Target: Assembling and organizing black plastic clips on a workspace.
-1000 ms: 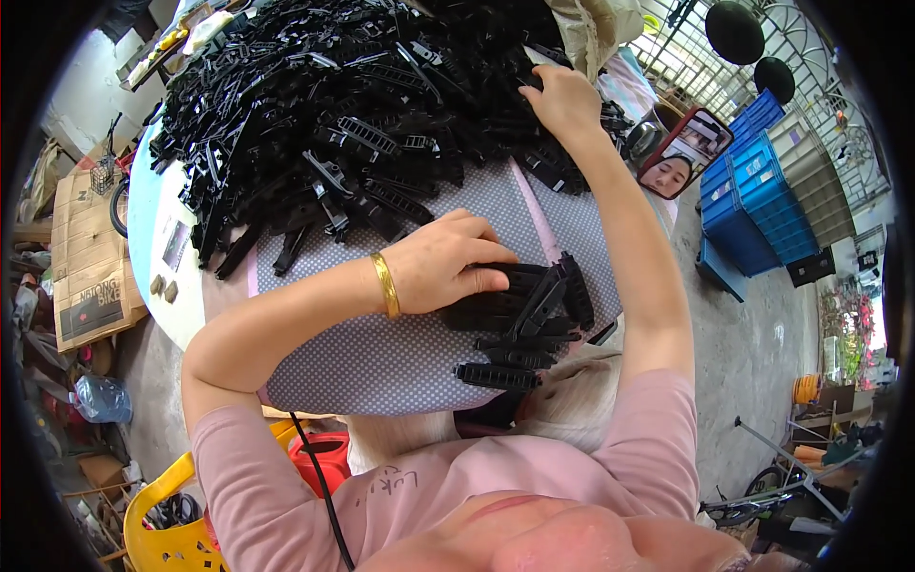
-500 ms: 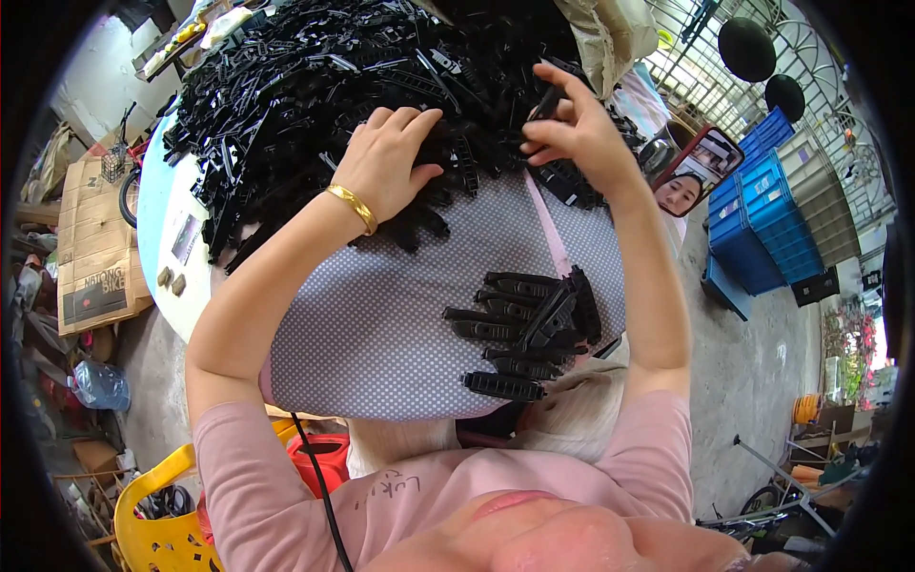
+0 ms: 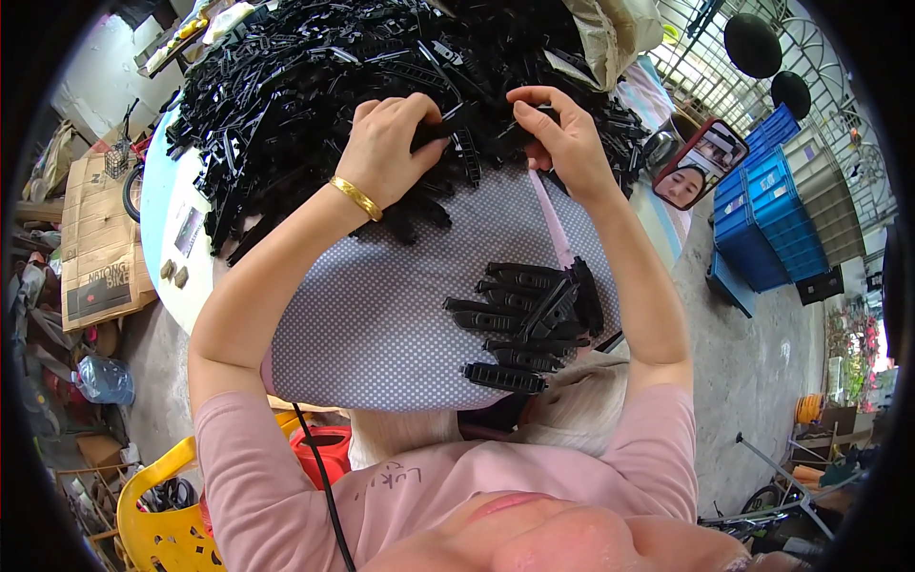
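A large heap of black plastic parts (image 3: 286, 105) covers the far side of the table. At its near edge my left hand (image 3: 389, 153), with a gold bangle on the wrist, is closed on a dark plastic part (image 3: 456, 119) between thumb and fingers. Across a small gap, my right hand (image 3: 567, 143) has its fingers curled against another dark plastic part, which blends into the heap behind. A small group of long ribbed black parts (image 3: 515, 315) lies on the dotted grey cloth (image 3: 372, 315), nearer to me and on the right.
A phone (image 3: 701, 164) stands tilted at the table's right edge, beside a metal cup. Blue crates (image 3: 767, 214) are stacked on the floor to the right. At the left are a cardboard box (image 3: 100, 248) and a yellow chair (image 3: 157, 515). A black cable (image 3: 324, 477) hangs before me.
My right hand has come down and left, closer to my left hand, its fingers more curled. The left hand has closed on a dark part. The near group of parts stays put.
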Demonstrator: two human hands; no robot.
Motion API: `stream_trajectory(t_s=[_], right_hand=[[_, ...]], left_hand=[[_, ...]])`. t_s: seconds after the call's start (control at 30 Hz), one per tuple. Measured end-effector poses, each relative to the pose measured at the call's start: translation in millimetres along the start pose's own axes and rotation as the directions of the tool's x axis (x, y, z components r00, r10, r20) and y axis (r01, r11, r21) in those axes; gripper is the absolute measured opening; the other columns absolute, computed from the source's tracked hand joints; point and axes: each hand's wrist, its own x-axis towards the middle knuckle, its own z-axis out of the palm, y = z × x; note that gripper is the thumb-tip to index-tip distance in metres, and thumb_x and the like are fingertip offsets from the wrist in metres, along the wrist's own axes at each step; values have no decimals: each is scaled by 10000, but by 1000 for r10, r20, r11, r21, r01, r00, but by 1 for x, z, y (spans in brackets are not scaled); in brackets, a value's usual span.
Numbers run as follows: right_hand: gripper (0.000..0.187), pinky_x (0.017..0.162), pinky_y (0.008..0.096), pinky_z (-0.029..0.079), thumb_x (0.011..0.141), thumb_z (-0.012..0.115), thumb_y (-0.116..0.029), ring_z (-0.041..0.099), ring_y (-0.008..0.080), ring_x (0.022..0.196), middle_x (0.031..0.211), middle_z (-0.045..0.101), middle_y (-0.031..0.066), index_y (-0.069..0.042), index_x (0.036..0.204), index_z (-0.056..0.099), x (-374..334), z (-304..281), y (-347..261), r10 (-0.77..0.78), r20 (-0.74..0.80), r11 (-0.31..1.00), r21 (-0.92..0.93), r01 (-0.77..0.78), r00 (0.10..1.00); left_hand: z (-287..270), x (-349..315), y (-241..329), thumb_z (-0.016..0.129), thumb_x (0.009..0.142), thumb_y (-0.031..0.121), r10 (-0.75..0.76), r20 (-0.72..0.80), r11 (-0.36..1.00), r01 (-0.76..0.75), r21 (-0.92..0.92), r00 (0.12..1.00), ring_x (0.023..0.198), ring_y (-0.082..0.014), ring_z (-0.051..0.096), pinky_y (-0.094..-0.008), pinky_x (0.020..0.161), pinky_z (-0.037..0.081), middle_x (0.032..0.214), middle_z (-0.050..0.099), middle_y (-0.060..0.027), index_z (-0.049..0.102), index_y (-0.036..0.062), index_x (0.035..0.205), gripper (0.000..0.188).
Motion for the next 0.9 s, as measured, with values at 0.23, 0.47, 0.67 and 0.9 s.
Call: stream_trajectory(t_s=[0.23,0.47,0.67,0.9], right_hand=[[303,519,204,476,875,576,-163,562,82,582,798,618,79,-21,1120,470,-8,11,3,-208,169,976,105,192,963],[296,578,202,477,853,613,-128,570,76,639,814,618,63,-19,1107,508,-12,15,7,-169,197,985,5,171,966],[266,589,168,447,815,659,-90,549,40,670,826,618,27,-13,1057,580,-13,22,12,-302,125,920,-223,323,945],[338,627,200,463,765,700,-88,570,88,741,902,629,49,-15,1074,583,-17,26,12,-476,131,800,-347,490,870]], left_hand=[[0,-4,17,671,720,-22,-92,-152,917,24,-398,984,709,-108,597,-208,600,486,834,619,-35,588,42,973,273],[-4,-4,25,596,763,-56,-335,188,602,363,-711,923,693,-76,594,-185,628,495,911,634,-45,562,19,1149,395],[1,-7,18,533,751,-76,-265,165,598,296,-744,950,916,-123,595,-234,805,496,1073,589,-87,455,-7,1253,513],[0,-8,19,668,752,78,-210,77,661,200,-723,975,912,-174,619,-263,805,492,1063,621,-139,491,6,1219,505]])
